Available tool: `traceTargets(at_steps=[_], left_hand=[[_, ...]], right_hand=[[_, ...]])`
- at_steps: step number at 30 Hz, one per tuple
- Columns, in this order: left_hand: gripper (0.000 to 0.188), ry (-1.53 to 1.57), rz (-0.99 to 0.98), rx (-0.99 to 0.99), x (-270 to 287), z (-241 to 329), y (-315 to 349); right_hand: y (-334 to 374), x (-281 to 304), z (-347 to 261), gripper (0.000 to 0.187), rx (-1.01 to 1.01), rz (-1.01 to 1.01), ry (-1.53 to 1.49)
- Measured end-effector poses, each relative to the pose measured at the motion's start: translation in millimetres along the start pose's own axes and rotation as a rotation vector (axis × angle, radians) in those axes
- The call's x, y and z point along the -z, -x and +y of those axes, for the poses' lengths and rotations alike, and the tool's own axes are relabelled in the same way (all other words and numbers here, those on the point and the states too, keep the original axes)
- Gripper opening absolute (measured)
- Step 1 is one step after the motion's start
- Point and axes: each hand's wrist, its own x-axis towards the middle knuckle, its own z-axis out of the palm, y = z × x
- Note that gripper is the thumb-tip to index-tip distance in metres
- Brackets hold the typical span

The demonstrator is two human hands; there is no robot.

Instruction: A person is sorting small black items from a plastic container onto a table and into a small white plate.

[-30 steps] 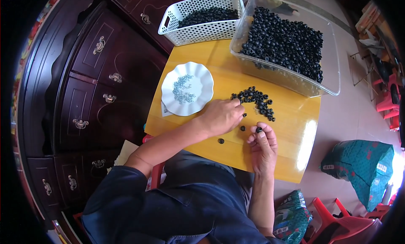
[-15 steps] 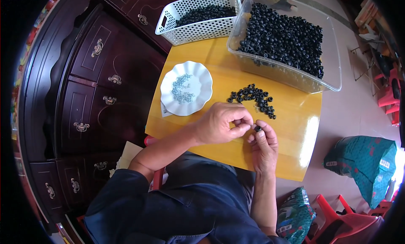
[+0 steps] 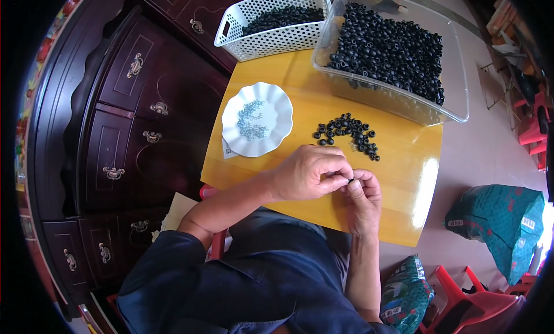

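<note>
Pinching a small black ring (image 3: 350,180) between the fingertips of both hands: left hand (image 3: 306,173) and right hand (image 3: 362,198) meet over the near half of the yellow tabletop (image 3: 404,178), fingertips closed together on the piece. It is almost wholly hidden by the fingers; only a dark speck shows at the junction. Whether a second part is held with it, cannot tell.

Handling, judged from the loose pile of like black rings (image 3: 349,135) lying just beyond the hands: each piece is tiny, very light, round with a central hole. Appears matte, so likely rubber or plastic, not fragile, probably a little yielding. Main risk is dropping or rolling, not breakage. Best hold is a fingertip pinch across the outer rim, leaving the hole free.

Orientation: a ring has no long axis to speak of; the one axis that matters runs through the hole. For the held piece that direction cannot be read, fingers cover it. Rings in the pile mostly lie flat, holes facing up.

Surroundings: white scalloped dish (image 3: 257,119) with small pale bits, left of the pile. Clear plastic bin (image 3: 450,91) heaped with black rings at the far edge; white perforated basket (image 3: 271,22) beside it, holding more dark pieces.
</note>
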Motion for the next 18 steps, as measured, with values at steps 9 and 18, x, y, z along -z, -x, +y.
traceTargets(at_steps=[9,18], left_hand=[[0.012,0.751,-0.166,0.439,13.9,-5.9,17.3],[0.011,-0.363,-0.035,0.142,7.5,-34.8,7.3]], right_hand=[[2.7,2.2,3.8,0.02,-0.116,-0.201,-0.091],[-1.1,15.2,0.5,0.028,-0.093,-0.215,-0.281]])
